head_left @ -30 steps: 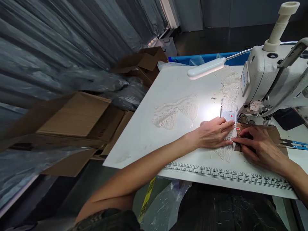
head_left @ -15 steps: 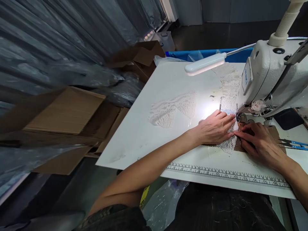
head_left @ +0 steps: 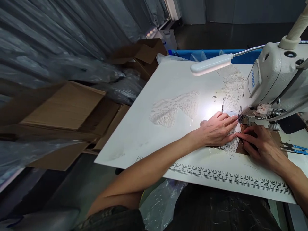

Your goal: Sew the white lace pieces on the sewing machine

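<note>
A strip of white lace (head_left: 231,148) runs under the presser foot of the white sewing machine (head_left: 267,80) and continues on the table behind it. My left hand (head_left: 218,129) lies flat on the lace, fingers stretched toward the needle area. At the lace's right edge, my right hand (head_left: 261,142) pinches it between thumb and forefinger, the other fingers curled. Under the fingertips, part of the lace is hidden. A separate scalloped lace piece (head_left: 166,112) rests on the table left of my hands.
The white table (head_left: 134,138) has a printed ruler (head_left: 226,178) along its front edge. Blue-handled thread snips (head_left: 295,148) and a dark phone-like object (head_left: 292,123) lie at right. A lamp (head_left: 211,65) hangs over the table. Cardboard boxes (head_left: 64,106) stand at left.
The whole view has shifted a little, so the machine and table appear slightly farther right. Both hands keep nearly the same hold on the lace at the presser foot.
</note>
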### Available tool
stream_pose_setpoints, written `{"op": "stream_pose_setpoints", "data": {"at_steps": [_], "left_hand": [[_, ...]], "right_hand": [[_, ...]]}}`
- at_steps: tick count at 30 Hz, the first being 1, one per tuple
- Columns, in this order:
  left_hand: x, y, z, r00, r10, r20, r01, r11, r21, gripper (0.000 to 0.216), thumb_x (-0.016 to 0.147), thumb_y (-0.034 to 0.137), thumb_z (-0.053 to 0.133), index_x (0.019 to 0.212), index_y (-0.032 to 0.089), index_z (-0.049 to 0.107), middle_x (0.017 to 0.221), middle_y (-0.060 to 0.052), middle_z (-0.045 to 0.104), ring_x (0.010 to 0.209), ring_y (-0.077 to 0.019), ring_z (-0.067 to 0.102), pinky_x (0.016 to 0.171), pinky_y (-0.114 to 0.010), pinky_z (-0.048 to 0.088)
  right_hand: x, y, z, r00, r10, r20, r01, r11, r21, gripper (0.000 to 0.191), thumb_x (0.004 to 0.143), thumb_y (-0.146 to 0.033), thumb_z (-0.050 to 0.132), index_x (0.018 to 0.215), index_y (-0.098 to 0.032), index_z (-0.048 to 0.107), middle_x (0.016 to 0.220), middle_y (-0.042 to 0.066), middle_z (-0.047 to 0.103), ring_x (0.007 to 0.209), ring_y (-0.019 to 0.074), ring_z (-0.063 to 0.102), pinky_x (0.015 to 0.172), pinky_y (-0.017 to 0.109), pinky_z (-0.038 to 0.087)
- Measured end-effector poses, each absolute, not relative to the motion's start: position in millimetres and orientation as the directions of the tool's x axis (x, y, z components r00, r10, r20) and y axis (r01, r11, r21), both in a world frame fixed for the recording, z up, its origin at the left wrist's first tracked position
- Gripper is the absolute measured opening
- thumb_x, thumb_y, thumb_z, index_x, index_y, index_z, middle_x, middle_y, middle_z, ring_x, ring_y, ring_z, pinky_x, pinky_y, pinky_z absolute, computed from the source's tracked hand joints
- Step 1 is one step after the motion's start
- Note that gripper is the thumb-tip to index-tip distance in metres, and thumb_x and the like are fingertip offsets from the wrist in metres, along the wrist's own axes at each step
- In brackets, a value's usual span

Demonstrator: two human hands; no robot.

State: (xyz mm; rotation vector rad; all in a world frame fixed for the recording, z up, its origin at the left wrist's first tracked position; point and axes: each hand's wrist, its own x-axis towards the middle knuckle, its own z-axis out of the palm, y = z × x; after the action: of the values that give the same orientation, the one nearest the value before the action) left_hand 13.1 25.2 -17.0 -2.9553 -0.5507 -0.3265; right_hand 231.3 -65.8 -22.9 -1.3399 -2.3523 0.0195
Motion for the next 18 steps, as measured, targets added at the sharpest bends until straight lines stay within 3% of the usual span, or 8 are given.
{"op": "stream_pose_setpoints", "data": {"at_steps": [11, 18], "left_hand": [[16.2, 21.6, -10.4, 0.900, 0.406, 0.159, 0.415, -0.909, -0.028, 0.052, 0.105, 0.046, 0.032, 0.124, 0.007, 0.061, 0.143, -0.016, 0.058, 0.102, -0.0261, 0.059, 0.087, -0.040, 0.043], [17.1, 18.0, -17.0, 0.881, 0.349, 0.320, 0.395, -0.914, -0.090, 0.045, 0.106, 0.040, 0.033, 0.111, 0.009, 0.066, 0.127, -0.016, 0.066, 0.099, -0.0240, 0.061, 0.092, -0.041, 0.043]], "right_hand": [[232.3, -61.8, -24.2, -0.450, 0.760, 0.469, 0.748, 0.607, -0.268, 0.027, 0.099, -0.022, 0.050, 0.112, -0.025, 0.073, 0.102, 0.009, 0.060, 0.090, 0.0217, 0.062, 0.073, 0.037, 0.056], [235.2, -61.3, -23.7, -0.464, 0.756, 0.462, 0.738, 0.618, -0.270, 0.027, 0.097, -0.021, 0.053, 0.113, -0.025, 0.074, 0.104, 0.010, 0.059, 0.093, 0.0223, 0.061, 0.077, 0.039, 0.056]]}}
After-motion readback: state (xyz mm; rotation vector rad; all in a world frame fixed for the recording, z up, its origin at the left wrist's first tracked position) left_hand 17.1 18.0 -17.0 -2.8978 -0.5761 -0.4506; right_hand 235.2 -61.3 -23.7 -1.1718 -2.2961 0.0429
